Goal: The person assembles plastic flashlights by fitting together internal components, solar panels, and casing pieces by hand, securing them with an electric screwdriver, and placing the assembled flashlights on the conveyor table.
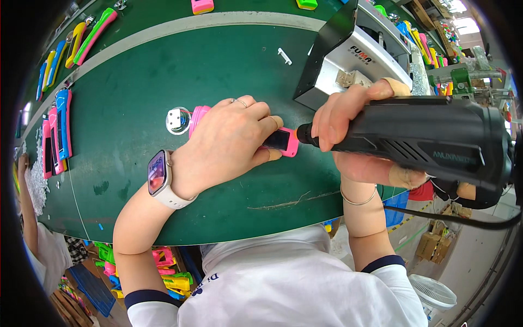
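Observation:
My left hand (231, 133) presses a long pink plastic housing (292, 148) down on the green tabletop, its fingers closed around it. Most of the housing is hidden under the hand. At its right end a black panel shows, and at its left end sits a round white part (177, 121) with thin wires. My right hand (346, 122) grips a black electric screwdriver (425, 139), held nearly level. The tip of the screwdriver points at the right end of the pink housing and seems to touch it.
A silver and black machine (348, 60) stands just beyond my right hand. A small white plastic piece (284, 56) lies behind the housing. Coloured housings (57, 131) are grouped at the left. The screwdriver's black cable (457, 219) hangs at the right. Another person's arm (28, 201) is at far left.

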`<state>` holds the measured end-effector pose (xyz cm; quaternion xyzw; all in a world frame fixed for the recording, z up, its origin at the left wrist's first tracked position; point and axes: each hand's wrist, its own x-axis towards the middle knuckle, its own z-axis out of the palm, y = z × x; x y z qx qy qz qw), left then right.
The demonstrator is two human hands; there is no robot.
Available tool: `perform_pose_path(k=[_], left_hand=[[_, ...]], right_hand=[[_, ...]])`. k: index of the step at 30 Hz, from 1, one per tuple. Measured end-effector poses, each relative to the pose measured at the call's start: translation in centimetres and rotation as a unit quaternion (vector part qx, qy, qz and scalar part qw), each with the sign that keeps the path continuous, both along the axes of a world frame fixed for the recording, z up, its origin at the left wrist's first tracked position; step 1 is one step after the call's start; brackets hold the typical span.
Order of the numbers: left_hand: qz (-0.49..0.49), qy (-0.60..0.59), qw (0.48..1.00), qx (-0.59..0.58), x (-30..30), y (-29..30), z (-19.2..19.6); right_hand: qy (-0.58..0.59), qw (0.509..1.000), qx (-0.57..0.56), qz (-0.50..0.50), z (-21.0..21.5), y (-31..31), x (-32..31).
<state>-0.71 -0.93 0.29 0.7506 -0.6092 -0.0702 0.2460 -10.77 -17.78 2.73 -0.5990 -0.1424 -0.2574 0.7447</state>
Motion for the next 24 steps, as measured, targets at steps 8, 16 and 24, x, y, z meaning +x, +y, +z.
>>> perform_pose_path(k=[8, 16, 24], left_hand=[[0.030, -0.093, 0.994, 0.056, 0.2, 0.4, 0.4], [0.083, -0.123, 0.989, -0.013, 0.8, 0.3, -0.3], [0.081, -0.095, 0.992, -0.010, 0.8, 0.2, -0.6]], right_hand=[[-0.159, 0.985, -0.053, -0.033, 4.5, -2.8, -2.1], [-0.032, 0.998, 0.023, -0.052, 5.3, -8.1, 1.0], [-0.136, 0.991, -0.005, 0.005, 2.1, -2.3, -0.5]])
